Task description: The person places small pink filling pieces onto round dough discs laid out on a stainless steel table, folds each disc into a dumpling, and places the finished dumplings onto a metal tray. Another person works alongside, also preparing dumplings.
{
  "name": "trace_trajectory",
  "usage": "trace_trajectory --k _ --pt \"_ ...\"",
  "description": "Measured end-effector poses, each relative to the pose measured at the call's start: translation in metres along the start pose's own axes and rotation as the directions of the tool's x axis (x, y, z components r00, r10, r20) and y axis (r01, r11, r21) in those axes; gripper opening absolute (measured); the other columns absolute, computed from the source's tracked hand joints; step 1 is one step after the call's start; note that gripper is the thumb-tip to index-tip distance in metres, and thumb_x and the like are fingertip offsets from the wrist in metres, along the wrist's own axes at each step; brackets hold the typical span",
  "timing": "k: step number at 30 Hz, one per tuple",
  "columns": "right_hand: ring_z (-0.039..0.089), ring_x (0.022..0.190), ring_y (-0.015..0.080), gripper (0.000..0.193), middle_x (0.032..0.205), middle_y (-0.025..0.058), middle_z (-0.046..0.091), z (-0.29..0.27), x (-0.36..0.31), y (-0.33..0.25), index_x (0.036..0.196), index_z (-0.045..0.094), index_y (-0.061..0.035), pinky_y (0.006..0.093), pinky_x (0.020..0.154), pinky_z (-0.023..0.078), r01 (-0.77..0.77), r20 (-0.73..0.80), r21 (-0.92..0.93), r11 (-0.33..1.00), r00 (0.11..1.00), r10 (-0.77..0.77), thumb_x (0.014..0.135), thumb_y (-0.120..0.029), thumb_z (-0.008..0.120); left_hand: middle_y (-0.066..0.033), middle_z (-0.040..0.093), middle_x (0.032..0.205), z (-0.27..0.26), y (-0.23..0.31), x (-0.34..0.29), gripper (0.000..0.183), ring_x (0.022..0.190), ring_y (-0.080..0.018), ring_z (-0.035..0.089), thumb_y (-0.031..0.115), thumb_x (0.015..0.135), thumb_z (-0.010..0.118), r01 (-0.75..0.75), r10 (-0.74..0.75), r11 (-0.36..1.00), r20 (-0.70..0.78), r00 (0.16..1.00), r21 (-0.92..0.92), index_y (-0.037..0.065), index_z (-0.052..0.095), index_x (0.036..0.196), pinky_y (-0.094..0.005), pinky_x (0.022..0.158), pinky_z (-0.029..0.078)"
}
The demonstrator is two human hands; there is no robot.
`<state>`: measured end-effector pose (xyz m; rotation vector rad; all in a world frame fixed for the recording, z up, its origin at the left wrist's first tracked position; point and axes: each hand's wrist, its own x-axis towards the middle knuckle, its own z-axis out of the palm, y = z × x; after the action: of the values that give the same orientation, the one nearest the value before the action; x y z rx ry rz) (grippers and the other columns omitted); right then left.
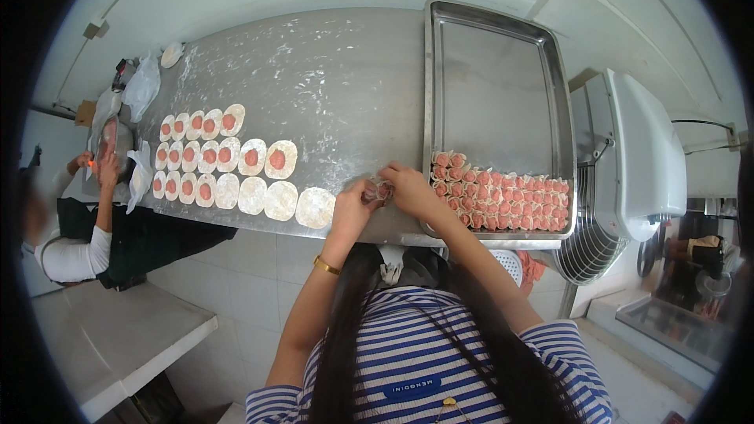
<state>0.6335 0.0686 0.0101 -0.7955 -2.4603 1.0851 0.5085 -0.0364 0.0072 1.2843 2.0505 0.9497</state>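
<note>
Pinching dumpling [380, 188] between both hands, left [351, 208], right [410, 187], beside tray [496, 71]

commercial kitchen | steel worktable [330, 78] | metal tray [503, 71] | rows of filled wrappers [228, 159] | mixer [636, 157]

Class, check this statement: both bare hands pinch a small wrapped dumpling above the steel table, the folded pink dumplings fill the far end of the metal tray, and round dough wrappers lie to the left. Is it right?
Not quite. In the head view the folded pink dumplings sit at the near end of the rectangular metal tray; its far end is bare. Both the left hand and right hand do pinch a small wrapped dumpling above the steel table, with round dough wrappers to the left.
</note>
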Motion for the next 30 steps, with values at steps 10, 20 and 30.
trace_trajectory --k 10,20,30 --pt "0.059 0.083 0.0369 0.022 0.092 0.0165 0.059 -0.001 0.006 0.002 0.092 0.062 -0.0008 0.0439 0.073 0.047 -0.081 -0.064 -0.053 0.995 0.995 0.077 0.070 0.001 0.056 -0.0141 0.066 0.077 0.003 0.011 0.013 0.025 0.068 -0.0261 0.065 0.002 0.069 0.072 -0.004 0.010 0.996 0.062 0.998 -0.092 0.000 0.060 0.091 -0.0349 0.064 0.052" --pt "0.058 0.084 0.0386 0.023 0.091 0.0178 0.057 0.000 0.009 0.005 0.094 0.060 -0.0016 0.0448 0.072 0.047 -0.083 -0.112 -0.053 0.995 0.991 0.077 0.071 0.000 0.057 -0.0125 0.067 0.083 0.002 0.002 0.023 0.028 0.073 -0.0255 0.066 0.002 0.068 0.073 -0.121 0.120 0.992 0.031 0.992 0.032 0.001 0.062 0.094 -0.0337 0.068 0.052" --pt "0.059 0.081 0.0379 0.019 0.088 0.0164 0.058 0.002 0.016 0.002 0.089 0.062 -0.0008 0.0448 0.071 0.048 -0.164 -0.131 0.021 0.986 0.978 0.165 0.071 0.002 0.057 -0.0136 0.067 0.085 0.005 -0.004 0.035 0.028 0.077 -0.0234 0.067 0.000 0.071 0.071 -0.090 0.095 0.988 0.039 0.995 -0.128 0.000 0.062 0.097 -0.0329 0.071 0.053"
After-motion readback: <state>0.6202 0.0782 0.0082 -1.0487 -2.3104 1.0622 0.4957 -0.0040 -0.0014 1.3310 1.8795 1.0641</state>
